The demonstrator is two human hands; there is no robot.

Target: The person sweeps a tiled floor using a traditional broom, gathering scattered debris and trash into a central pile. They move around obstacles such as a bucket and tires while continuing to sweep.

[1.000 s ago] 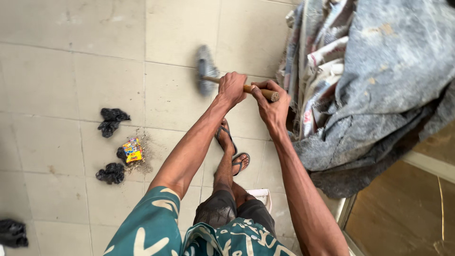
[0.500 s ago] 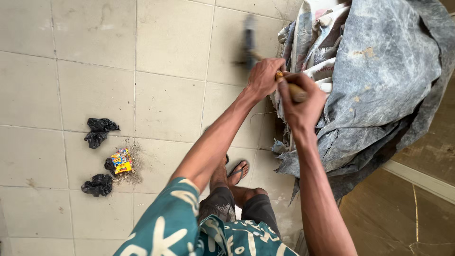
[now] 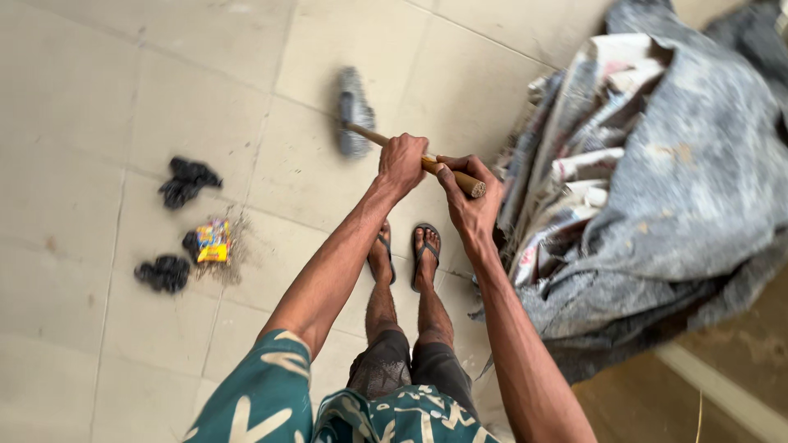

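- Head view: the left hand (image 3: 402, 162) is wrapped around the wooden handle (image 3: 447, 173) of a broom, fingers curled tight over the stick, knuckles up.
- The right hand (image 3: 465, 199) grips the same handle just behind the left, near its cut end, fingers closed round it and thumb lying along the wood.
- The handle slants up and left from the hands to the broom head (image 3: 354, 123), a grey bristle block blurred by motion, low over the pale tiled floor (image 3: 98, 90) in front of the person.
- Below the hands stand 2 feet in dark flip-flops (image 3: 426, 250), side by side on the tiles.
- To the right of the hands lies a heap of grey, paint-stained tarpaulin (image 3: 681, 197) with crumpled striped cloth folded into it; the right hand is just beside its edge.
- To the left, well apart from the broom head, sits a small litter pile: 3 dark crumpled scraps (image 3: 188, 180) and a yellow wrapper (image 3: 213, 240) among dusty bits.
- At the bottom edge show teal patterned sleeves (image 3: 254, 394) and dark shorts.
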